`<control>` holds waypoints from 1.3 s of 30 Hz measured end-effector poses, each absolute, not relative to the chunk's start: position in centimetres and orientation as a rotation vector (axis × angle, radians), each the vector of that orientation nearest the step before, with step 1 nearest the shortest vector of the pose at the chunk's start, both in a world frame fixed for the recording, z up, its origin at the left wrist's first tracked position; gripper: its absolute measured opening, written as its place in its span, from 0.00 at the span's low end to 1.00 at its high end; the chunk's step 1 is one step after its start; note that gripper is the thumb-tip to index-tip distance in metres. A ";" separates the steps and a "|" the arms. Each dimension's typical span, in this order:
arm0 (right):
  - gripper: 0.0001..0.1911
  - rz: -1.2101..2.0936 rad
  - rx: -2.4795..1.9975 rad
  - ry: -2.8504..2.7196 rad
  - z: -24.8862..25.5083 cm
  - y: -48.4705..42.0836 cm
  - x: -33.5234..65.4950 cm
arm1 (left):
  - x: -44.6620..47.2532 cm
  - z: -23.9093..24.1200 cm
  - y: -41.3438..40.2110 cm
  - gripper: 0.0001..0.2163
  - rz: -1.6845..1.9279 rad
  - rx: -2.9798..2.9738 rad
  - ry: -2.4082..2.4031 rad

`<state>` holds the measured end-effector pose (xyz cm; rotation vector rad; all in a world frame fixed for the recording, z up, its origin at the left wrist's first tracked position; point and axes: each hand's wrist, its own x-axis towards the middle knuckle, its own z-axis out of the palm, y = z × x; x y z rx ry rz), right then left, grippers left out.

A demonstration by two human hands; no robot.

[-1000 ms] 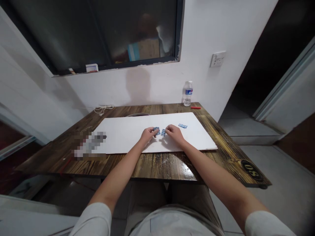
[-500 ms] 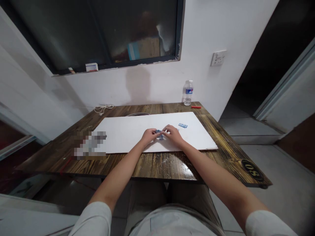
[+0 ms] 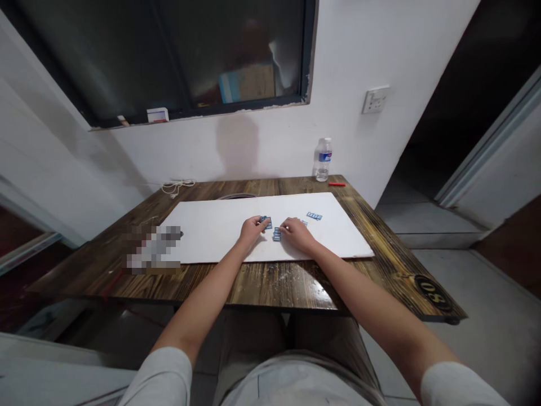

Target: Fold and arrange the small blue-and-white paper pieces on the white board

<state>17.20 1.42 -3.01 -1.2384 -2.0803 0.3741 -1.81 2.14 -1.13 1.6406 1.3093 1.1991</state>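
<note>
Between its thumb and fingers, my left hand [image 3: 252, 229] pinches a small blue-framed piece with pale panels [image 3: 266, 221], held just over the white board [image 3: 211, 228]. My right hand [image 3: 297, 232] is bent with its fingertips drawn together, right at the upper edge of a blue-and-white ladder-like strip [image 3: 276, 234] on the board. Whether these fingers grip anything small is hidden. Farther back on the right lies another blue-and-white strip [image 3: 314, 216]. Part of one more pale blue piece [image 3: 304, 223] shows behind my right hand.
The board rests on a dark wooden table [image 3: 274, 282]. Behind it stand a water bottle [image 3: 323, 159] and a red pen-like stick [image 3: 337, 184]. A white cord [image 3: 178, 185] is coiled at the back left. A blurred-out patch [image 3: 156, 250] covers something at the board's left end.
My hands have moved apart; the left went slightly left and up, keeping its blue piece. The strip between them on the board now shows more fully.
</note>
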 end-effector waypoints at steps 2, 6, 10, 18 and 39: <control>0.08 0.312 -1.250 -2.118 -3.2 1.3 17.1 | -1.8 -1.2 2.2 0.20 1.188 1.640 1.322; 0.06 0.275 -1.241 -2.124 -3.5 1.2 17.2 | -1.7 -1.4 2.2 0.20 1.157 1.652 1.331; 0.04 0.271 -1.255 -2.068 -3.3 1.0 17.3 | -1.7 -1.2 2.0 0.19 1.103 1.655 1.356; 0.09 0.413 -1.058 -1.972 -2.4 0.8 17.2 | -1.6 -1.0 1.3 0.20 0.958 1.691 1.294; 0.10 0.448 -1.196 -1.920 -2.9 1.6 17.5 | -1.7 -0.9 1.9 0.19 1.124 1.570 1.265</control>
